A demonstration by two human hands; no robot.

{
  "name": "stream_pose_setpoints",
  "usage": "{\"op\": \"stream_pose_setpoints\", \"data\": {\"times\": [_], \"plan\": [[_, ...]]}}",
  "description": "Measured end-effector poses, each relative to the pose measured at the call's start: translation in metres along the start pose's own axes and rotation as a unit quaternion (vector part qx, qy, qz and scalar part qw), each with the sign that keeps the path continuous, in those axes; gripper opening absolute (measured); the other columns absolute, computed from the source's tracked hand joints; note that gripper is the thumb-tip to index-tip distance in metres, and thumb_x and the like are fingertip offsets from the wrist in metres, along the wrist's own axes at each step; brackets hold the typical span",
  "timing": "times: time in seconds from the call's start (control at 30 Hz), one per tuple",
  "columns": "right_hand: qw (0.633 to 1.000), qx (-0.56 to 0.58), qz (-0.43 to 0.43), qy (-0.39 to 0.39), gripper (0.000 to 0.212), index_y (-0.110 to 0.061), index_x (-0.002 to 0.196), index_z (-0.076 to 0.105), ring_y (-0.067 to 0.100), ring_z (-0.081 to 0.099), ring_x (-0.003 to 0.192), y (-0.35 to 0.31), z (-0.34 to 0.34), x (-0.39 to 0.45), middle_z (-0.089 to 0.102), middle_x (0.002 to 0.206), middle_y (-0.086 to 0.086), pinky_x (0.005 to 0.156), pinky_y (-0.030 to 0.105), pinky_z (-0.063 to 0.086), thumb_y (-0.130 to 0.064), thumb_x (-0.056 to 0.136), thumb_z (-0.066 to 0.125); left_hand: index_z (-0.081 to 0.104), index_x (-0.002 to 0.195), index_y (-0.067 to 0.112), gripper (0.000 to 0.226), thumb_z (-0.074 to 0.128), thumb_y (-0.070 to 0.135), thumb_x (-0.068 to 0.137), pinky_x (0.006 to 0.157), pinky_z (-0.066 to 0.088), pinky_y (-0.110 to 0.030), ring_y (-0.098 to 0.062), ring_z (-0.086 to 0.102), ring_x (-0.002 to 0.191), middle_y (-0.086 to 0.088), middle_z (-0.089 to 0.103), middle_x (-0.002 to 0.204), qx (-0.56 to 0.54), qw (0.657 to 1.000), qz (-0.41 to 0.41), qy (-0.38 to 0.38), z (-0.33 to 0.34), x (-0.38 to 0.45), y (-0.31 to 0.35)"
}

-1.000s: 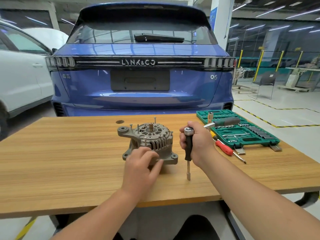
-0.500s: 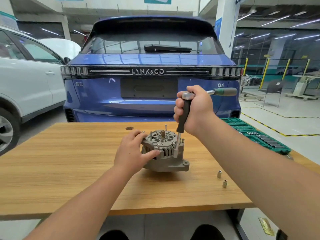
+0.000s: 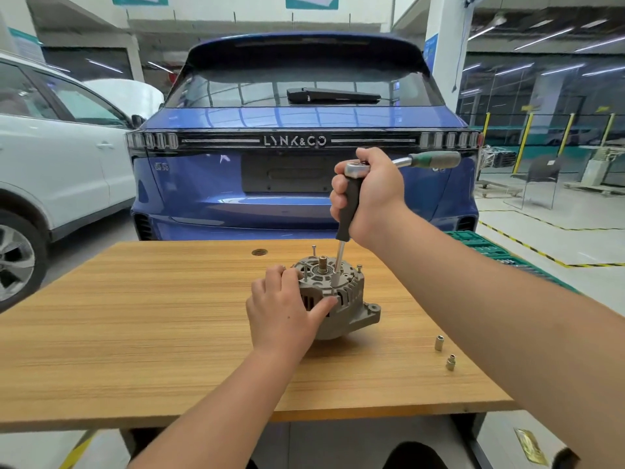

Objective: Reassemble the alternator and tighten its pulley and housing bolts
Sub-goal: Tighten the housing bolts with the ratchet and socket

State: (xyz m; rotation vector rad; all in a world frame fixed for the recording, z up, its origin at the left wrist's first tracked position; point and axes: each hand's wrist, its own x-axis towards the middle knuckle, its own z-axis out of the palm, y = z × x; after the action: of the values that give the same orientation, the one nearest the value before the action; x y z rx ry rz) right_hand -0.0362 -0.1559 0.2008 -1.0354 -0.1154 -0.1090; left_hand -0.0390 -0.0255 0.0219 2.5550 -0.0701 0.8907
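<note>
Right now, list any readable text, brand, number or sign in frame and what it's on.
"LYNK&CO": white lettering on the tailgate light bar of the blue car.
Small badge at the tailgate's left: too blurred to read.
Teal-and-white banners high on the back wall: cut off, unreadable.
Blue sign on the white pillar: too small to read.
Grey metal alternator, ratchet with green-grey handle, two loose steel sockets: no legible markings.

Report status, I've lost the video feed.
Left hand steadies alternator. Right hand grips driver, tip on housing bolt. Nothing obstructing.
</note>
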Motion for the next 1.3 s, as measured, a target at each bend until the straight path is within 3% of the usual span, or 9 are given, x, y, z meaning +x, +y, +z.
{"op": "stream_pose_setpoints", "data": {"times": [0.43, 0.67, 0.8, 0.93, 1.0, 1.07, 1.17, 1.23, 1.3], "plan": [[0.997, -0.047, 0.019, -0.058, 0.045, -0.011, 0.077, 0.058, 0.015, 0.041, 0.042, 0.004, 0.003, 0.012, 0.053, 0.056, 0.0, 0.051, 0.023, 0.031, -0.042, 0.103, 0.04, 0.049, 0.137, 0.025, 0.072, 0.061, 0.074, 0.086, 0.099, 0.041, -0.041, -0.026, 0.043, 0.127, 0.0, 0.043, 0.144, 0.029, 0.998, -0.007, -0.05, -0.008, 0.003, 0.003], [0.983, -0.065, 0.093, -0.144, 0.06, -0.019, 0.053, 0.059, 0.013, 0.034, 0.041, 0.0, 0.0, 0.023, 0.046, 0.05, -0.004, 0.05, 0.024, 0.03, -0.049, 0.101, 0.039, 0.043, 0.141, 0.026, 0.069, 0.055, 0.072, 0.091, 0.102, 0.04, -0.041, -0.025, 0.04, 0.129, 0.001, 0.038, 0.145, 0.049, 0.995, 0.011, -0.081, -0.015, 0.004, 0.002], [0.979, -0.078, 0.094, -0.161, 0.062, -0.018, 0.055, 0.061, 0.013, 0.036, 0.041, 0.005, 0.004, 0.029, 0.047, 0.051, -0.004, 0.048, 0.022, 0.032, -0.05, 0.102, 0.038, 0.04, 0.142, 0.028, 0.069, 0.05, 0.075, 0.091, 0.104, 0.036, -0.043, -0.024, 0.038, 0.131, 0.002, 0.035, 0.146, 0.065, 0.992, 0.016, -0.11, -0.019, 0.005, 0.001], [0.984, -0.079, 0.039, -0.154, 0.053, -0.015, 0.07, 0.06, 0.013, 0.036, 0.043, 0.011, 0.002, 0.032, 0.049, 0.054, -0.002, 0.05, 0.023, 0.031, -0.055, 0.101, 0.045, 0.05, 0.136, 0.031, 0.07, 0.045, 0.081, 0.087, 0.102, 0.027, -0.045, -0.021, 0.033, 0.13, 0.006, 0.042, 0.14, 0.099, 0.984, 0.087, -0.119, -0.031, 0.02, -0.004], [0.984, -0.081, 0.014, -0.155, 0.048, -0.014, 0.079, 0.059, 0.012, 0.038, 0.043, 0.013, -0.001, 0.031, 0.05, 0.055, -0.002, 0.051, 0.024, 0.032, -0.054, 0.101, 0.046, 0.056, 0.132, 0.03, 0.068, 0.055, 0.078, 0.084, 0.105, 0.028, -0.044, -0.018, 0.036, 0.132, 0.009, 0.046, 0.141, 0.05, 0.977, 0.17, -0.119, -0.041, 0.038, -0.003], [0.986, -0.078, -0.023, -0.142, 0.042, -0.013, 0.087, 0.06, 0.013, 0.042, 0.046, 0.014, -0.005, 0.029, 0.051, 0.058, 0.0, 0.051, 0.025, 0.034, -0.05, 0.103, 0.048, 0.056, 0.133, 0.029, 0.066, 0.069, 0.068, 0.082, 0.101, 0.038, -0.035, -0.012, 0.047, 0.125, 0.013, 0.052, 0.137, -0.029, 0.959, 0.222, -0.174, -0.049, 0.061, 0.004], [0.978, -0.105, -0.137, -0.116, 0.028, -0.009, 0.093, 0.062, 0.02, 0.048, 0.051, 0.014, -0.01, 0.025, 0.056, 0.065, 0.007, 0.051, 0.028, 0.042, -0.034, 0.104, 0.053, 0.056, 0.127, 0.041, 0.051, 0.077, 0.057, 0.083, 0.081, 0.044, -0.018, 0.007, 0.057, 0.101, 0.027, 0.061, 0.114, -0.137, 0.923, 0.167, -0.319, -0.053, 0.087, 0.021], [0.965, -0.138, -0.197, -0.108, 0.021, -0.01, 0.093, 0.066, 0.023, 0.054, 0.055, 0.012, -0.012, 0.022, 0.063, 0.073, 0.009, 0.052, 0.029, 0.046, -0.025, 0.103, 0.055, 0.063, 0.105, 0.048, 0.022, 0.074, 0.055, 0.087, 0.076, 0.047, -0.022, 0.012, 0.062, 0.086, 0.027, 0.069, 0.097, -0.162, 0.905, 0.143, -0.367, -0.046, 0.098, 0.027], [0.947, -0.193, -0.237, -0.096, 0.019, -0.014, 0.092, 0.069, 0.021, 0.061, 0.059, 0.01, -0.013, 0.019, 0.07, 0.084, 0.005, 0.055, 0.03, 0.048, -0.022, 0.104, 0.056, 0.069, 0.092, 0.045, 0.009, 0.071, 0.053, 0.091, 0.07, 0.044, -0.024, 0.013, 0.063, 0.076, 0.026, 0.071, 0.083, -0.165, 0.892, 0.141, -0.397, -0.039, 0.101, 0.027]]}}
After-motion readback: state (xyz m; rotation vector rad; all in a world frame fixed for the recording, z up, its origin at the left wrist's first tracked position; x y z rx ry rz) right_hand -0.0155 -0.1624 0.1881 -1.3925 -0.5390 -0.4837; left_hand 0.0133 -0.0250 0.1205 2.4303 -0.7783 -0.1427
